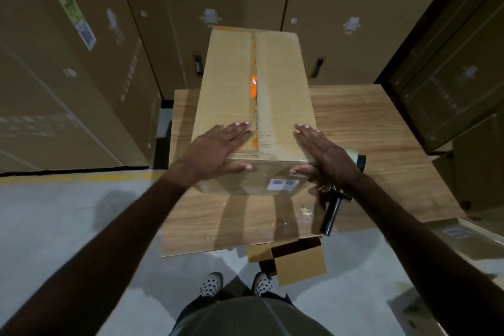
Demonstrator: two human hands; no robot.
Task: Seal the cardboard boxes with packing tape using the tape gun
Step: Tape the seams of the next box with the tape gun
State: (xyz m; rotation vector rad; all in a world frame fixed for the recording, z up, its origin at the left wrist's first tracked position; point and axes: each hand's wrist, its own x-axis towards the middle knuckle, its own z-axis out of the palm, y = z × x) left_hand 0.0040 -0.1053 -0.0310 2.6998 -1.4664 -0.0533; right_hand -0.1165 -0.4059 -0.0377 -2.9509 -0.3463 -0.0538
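The cardboard box (256, 106) lay lengthwise on the wooden table (381, 128), its centre seam gaping over something orange. The left hand (215, 150) and right hand (324, 153) pressed flat on the near flaps, fingers straight, thumbs over the front edge, gripping nothing. The tape gun (336, 199) lay just beside the right wrist, untouched. Releasing one hand to fetch it risked the flaps springing apart, leaving any tape wrinkled or off the seam.

Wooden table (368, 128) amid tall stacked cartons (68, 76), grey floor (68, 215).
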